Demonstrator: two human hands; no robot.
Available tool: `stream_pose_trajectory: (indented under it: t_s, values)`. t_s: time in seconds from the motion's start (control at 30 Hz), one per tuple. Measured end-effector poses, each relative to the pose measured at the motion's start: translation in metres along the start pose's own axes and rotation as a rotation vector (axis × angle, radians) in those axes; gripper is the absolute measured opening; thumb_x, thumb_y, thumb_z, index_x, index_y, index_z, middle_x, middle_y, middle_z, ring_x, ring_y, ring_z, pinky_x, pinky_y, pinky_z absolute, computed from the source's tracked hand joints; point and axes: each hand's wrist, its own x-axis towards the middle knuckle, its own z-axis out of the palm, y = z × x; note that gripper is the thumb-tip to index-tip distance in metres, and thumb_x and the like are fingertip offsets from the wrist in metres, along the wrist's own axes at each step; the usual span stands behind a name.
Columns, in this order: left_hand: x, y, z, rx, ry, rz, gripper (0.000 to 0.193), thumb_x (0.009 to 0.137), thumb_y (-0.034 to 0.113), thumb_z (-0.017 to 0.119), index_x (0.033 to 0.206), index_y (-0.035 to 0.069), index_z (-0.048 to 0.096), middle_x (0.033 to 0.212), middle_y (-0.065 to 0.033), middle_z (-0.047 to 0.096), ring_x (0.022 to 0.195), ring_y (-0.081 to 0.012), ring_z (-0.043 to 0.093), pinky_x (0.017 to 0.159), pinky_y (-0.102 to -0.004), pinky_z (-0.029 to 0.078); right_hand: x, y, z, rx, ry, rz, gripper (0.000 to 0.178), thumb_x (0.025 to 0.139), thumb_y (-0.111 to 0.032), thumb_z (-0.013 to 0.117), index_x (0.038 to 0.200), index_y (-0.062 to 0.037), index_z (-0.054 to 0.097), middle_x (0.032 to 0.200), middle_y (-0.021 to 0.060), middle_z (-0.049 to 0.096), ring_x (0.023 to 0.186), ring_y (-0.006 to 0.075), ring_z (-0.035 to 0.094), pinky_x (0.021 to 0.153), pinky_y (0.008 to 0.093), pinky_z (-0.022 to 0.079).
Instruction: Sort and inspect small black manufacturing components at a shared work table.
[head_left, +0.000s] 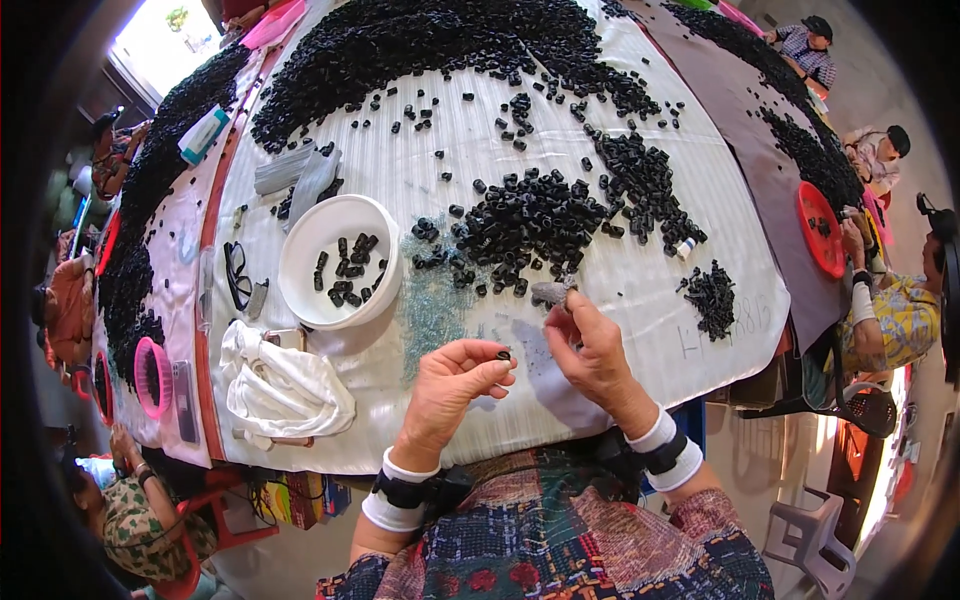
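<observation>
My left hand (448,392) pinches a small black plastic ring-like part (503,355) between thumb and forefinger, above the white table cover. To its right, my right hand (597,352) is raised with thumb and fingers drawn together. A grey, cloth-like piece (548,293) shows at its fingertips; whether it is worn or held is unclear. Just beyond both hands lies a heap of short black tube-shaped parts (530,220). A spread of tiny pale blue-green pieces (435,318) lies left of that heap. Further left, a white bowl (298,255) holds several joined black parts.
Left of me are a bundled white cloth (285,385) and black-framed glasses (236,275). A pile of thin black pieces (710,300) lies on the right, near a small white cylinder (686,248). A large black mound (400,50) covers the far side. Other people sit at both side tables.
</observation>
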Motion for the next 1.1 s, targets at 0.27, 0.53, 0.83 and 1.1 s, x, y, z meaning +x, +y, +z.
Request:
stream_pose_trajectory:
  t_s: [0.27, 0.53, 0.83, 1.1]
  values:
    - [-0.002, 0.0, 0.015, 0.137, -0.028, 0.12, 0.018, 0.08, 0.002, 0.067, 0.097, -0.004, 0.062, 0.083, -0.0084, 0.066, 0.074, -0.0111, 0.063, 0.062, -0.0207, 0.052, -0.001, -0.029, -0.01, 0.323, -0.109, -0.047, 0.025, 0.077, 0.008, 0.059, 0.101, 0.0012, 0.058, 0.079, 0.0103, 0.06, 0.066, 0.0176, 0.061, 0.056, 0.0281, 0.049]
    - [-0.003, -0.001, 0.02, 0.2, 0.007, 0.2, 0.018, 0.079, -0.001, 0.068, 0.095, -0.005, 0.062, 0.085, -0.0079, 0.066, 0.074, -0.0091, 0.062, 0.064, -0.0191, 0.051, -0.004, -0.028, -0.009, 0.148, -0.092, -0.199, 0.023, 0.074, 0.006, 0.062, 0.096, 0.0019, 0.056, 0.077, 0.0156, 0.057, 0.068, 0.0314, 0.058, 0.058, 0.0356, 0.048]
    - [-0.004, -0.005, 0.027, 0.33, 0.032, 0.263, 0.016, 0.078, -0.003, 0.067, 0.093, -0.005, 0.063, 0.085, -0.0073, 0.066, 0.075, -0.0079, 0.062, 0.065, -0.0184, 0.05, -0.006, -0.031, -0.014, -0.01, -0.1, -0.302, 0.025, 0.069, 0.007, 0.062, 0.093, 0.0026, 0.056, 0.074, 0.0139, 0.056, 0.07, 0.0313, 0.057, 0.06, 0.0367, 0.047]
    - [0.0, -0.008, 0.025, 0.114, -0.083, 0.156, 0.018, 0.08, -0.001, 0.066, 0.097, -0.006, 0.061, 0.087, -0.0116, 0.066, 0.078, -0.0162, 0.066, 0.063, -0.0232, 0.055, -0.01, -0.031, -0.016, 0.109, -0.048, -0.199, 0.023, 0.072, 0.008, 0.06, 0.094, 0.0023, 0.058, 0.079, 0.0141, 0.059, 0.07, 0.0287, 0.059, 0.059, 0.036, 0.048]
